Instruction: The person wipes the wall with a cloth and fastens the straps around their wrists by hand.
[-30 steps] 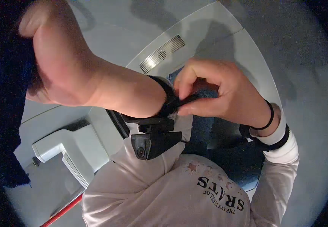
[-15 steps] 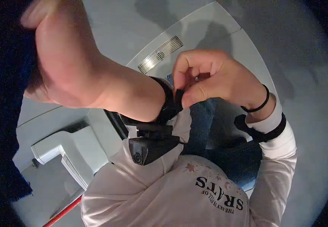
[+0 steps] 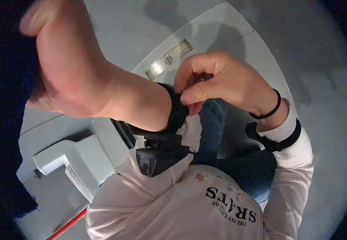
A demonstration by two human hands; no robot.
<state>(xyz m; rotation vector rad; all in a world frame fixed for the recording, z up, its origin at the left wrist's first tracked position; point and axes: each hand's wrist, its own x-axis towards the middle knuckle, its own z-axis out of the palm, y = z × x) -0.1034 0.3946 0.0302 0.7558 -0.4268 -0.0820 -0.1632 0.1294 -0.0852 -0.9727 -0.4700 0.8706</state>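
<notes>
My left hand (image 3: 67, 74) is raised close to the camera at upper left, against dark navy cloth (image 3: 5, 132). Its fingers are largely hidden and blurred. A black strap (image 3: 176, 114) wraps my left forearm at the sleeve's end, and a small black camera (image 3: 157, 160) with a lens hangs below it. With thumb and fingers closed, my right hand (image 3: 229, 80) pinches the edge of that strap. A thin black band (image 3: 275, 108) circles my right wrist, and a second black strap (image 3: 283, 140) goes round the right sleeve.
Beyond my hands lies a pale panel (image 3: 221, 44) with a ribbed metal grille (image 3: 168, 60). A white angular fixture (image 3: 81, 156) stands at lower left, near a red bar (image 3: 67, 225). Under my arms are legs in blue jeans (image 3: 213, 128).
My right hand has moved slightly left along the strap. The strap's end, which stuck out by the fingertips before, now lies closer to the forearm. My left arm has barely moved.
</notes>
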